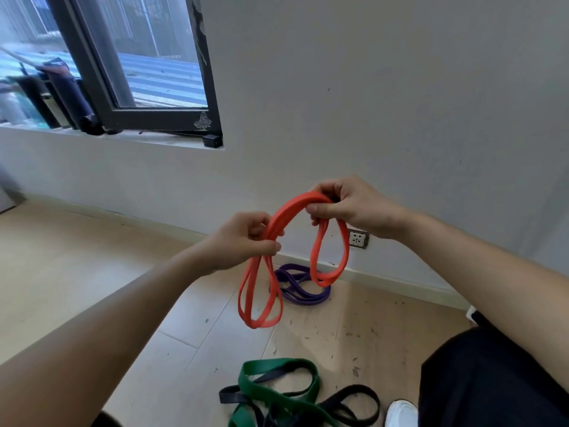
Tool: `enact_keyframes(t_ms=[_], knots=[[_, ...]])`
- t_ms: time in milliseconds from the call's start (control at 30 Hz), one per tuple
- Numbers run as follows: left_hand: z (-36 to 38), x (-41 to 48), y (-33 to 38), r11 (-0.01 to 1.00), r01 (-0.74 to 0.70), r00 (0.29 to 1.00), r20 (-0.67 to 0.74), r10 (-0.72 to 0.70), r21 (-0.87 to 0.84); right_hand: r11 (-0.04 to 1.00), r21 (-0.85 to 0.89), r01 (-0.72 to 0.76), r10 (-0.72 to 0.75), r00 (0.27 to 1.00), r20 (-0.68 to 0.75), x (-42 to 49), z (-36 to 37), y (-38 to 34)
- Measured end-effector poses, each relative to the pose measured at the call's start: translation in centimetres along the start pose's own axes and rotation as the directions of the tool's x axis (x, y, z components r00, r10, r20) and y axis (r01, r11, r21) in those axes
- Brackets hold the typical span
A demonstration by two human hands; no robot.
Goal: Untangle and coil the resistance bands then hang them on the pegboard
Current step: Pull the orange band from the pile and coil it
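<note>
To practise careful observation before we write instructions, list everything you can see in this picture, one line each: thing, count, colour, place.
orange band: one, orange, held in the air in several loops
purple band: one, purple, on the floor by the wall
green band: one, green, near floor, tangled with the black
black band: at least one, black, near floor, under the green
window: one, dark frame, upper left
wall socket: one, white, low on the wall
shoe: one, white, bottom right
left grip: one, holds the orange band's left side
right grip: one, holds its right side
</note>
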State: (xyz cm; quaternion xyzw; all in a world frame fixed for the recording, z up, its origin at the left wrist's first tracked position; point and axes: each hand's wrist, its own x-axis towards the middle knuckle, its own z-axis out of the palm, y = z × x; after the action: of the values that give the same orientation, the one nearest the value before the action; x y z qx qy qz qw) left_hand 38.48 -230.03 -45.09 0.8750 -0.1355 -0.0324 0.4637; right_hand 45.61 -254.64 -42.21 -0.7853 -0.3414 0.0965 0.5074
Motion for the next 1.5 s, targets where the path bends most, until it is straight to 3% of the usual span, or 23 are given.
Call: enact_keyframes(t_ms=[167,400,533,733,833,1033,1233,1500], knots=[[-0.9,0.2,0.3,0.997,0.012,0.993,-0.117,-0.022,-0.08,0.997,-0.024,-0.071,0.07,0.997,-0.036,-0.5,-1.7,1.5],[0.3,0.7,1.7,0.985,-0.065,0.989,-0.141,0.042,-0.159,0.959,-0.186,-0.212,0.244,0.955,0.169,-0.9,0.5,2.5],[0.8,0.8,1.9,0.993,-0.095,0.993,-0.082,0.089,-0.072,0.984,-0.107,-0.142,0.156,0.978,0.136,-0.4,2.2,0.9],[0.5,0.2,1.7,0.995,-0.066,0.994,-0.097,0.058,-0.077,0.929,-0.37,0.008,0.013,0.998,0.054,0.2,3.2,-0.8],[0.7,0.0,1.5,0.995,-0.048,0.99,-0.134,0.035,-0.091,0.912,-0.41,0.034,-0.013,0.999,0.052,0.3,3.3,-1.3],[1.6,-0.3,1.0,0.987,-0.057,0.988,-0.15,0.034,-0.152,0.953,-0.303,-0.017,0.051,0.993,0.105,-0.5,1.8,-1.9],[4.2,-0.4,-0.3,0.993,-0.06,0.988,-0.146,0.045,-0.1,0.981,-0.192,-0.032,0.039,0.999,0.03,-1.0,1.5,-1.4],[8.9,-0.7,0.3,0.984,-0.161,0.935,-0.33,0.128,-0.075,0.989,0.145,0.021,-0.014,0.999,-0.051,-1.9,1.2,-1.8]])
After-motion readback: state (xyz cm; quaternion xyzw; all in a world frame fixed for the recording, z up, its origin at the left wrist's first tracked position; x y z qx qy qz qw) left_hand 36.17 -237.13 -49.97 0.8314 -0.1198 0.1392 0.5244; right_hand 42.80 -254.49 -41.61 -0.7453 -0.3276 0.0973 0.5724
